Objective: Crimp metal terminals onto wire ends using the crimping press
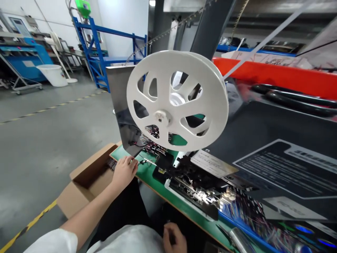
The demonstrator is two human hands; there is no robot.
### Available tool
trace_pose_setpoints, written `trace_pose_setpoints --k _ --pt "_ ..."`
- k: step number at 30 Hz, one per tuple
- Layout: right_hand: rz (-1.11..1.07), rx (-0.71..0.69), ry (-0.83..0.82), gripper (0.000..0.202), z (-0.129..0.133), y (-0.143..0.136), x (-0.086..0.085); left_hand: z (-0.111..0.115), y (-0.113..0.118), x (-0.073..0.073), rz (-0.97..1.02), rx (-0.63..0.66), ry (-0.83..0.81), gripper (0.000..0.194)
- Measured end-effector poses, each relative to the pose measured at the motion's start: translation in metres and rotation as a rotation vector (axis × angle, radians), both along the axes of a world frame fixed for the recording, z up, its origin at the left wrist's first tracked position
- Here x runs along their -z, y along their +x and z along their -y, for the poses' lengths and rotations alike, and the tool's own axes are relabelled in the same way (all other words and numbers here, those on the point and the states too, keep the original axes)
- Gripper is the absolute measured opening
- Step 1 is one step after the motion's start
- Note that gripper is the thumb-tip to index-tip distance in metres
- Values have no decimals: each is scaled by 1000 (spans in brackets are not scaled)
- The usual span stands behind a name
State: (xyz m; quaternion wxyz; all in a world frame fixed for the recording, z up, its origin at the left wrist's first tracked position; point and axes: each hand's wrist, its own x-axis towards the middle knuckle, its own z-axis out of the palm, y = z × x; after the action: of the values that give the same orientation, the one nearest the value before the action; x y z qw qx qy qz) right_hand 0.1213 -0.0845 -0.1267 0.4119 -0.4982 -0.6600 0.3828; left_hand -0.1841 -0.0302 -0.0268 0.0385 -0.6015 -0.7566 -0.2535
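Observation:
My left hand [125, 170] is over the left corner of the green bench top [149, 173], its fingers pinched together. A short dark wire [142, 162] sticks out from its fingertips toward a thin pale strip on the black machine [189, 186]. My right hand [174, 239] is low in front of my body with curled fingers; whatever is inside them is hidden. Above the machine stands a large white reel [168, 88]. Behind the left hand, a bundle of thin wires [155, 142] lies on the bench beneath the reel.
An open cardboard box [86, 175] stands left of the bench, with wires at its far end. A blue tray [244, 225] of coloured wires and a metal-handled tool [239, 240] are at the lower right. A dark metal panel [122, 105] rises behind the left hand.

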Motion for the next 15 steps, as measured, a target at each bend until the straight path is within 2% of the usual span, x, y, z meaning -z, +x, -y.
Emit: trace_pose_setpoints --k 3,6,11,15 --pt "-157 -223 -131 26 -13 -36 -10 16 5 -6 88 33 23 22" --pt "-367 -365 -367 37 -29 -65 -22 35 12 -6 212 71 14 22" --pt "-635 -382 -633 55 -53 -105 -32 51 25 10 473 88 -56 30" --pt "-740 -338 -694 53 -63 -121 -37 45 33 26 674 87 -73 34"
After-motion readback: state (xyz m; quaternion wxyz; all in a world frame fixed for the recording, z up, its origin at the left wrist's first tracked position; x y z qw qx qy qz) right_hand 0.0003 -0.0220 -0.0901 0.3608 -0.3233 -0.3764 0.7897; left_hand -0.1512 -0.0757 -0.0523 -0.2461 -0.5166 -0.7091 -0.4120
